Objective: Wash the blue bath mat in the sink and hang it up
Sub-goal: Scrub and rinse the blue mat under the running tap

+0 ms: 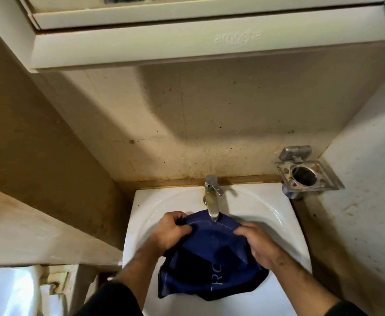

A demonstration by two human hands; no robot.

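Blue bath mat (212,254) overhangs the sink (141,213) rim; both hands' fingers (180,226) seemingly curl gripping it.

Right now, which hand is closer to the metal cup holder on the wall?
The right hand. It grips the blue mat on the side below the cup holder. The left hand grips the mat's far side, across the tap.

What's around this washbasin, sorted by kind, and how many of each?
Hands: 2, left hand and right hand, both gripping the mat
Blue bath mat: 1, in the basin
Sink: 1
Tap: 1
Metal holder on the wall: 1
Cabinet above: 1
Total: 7
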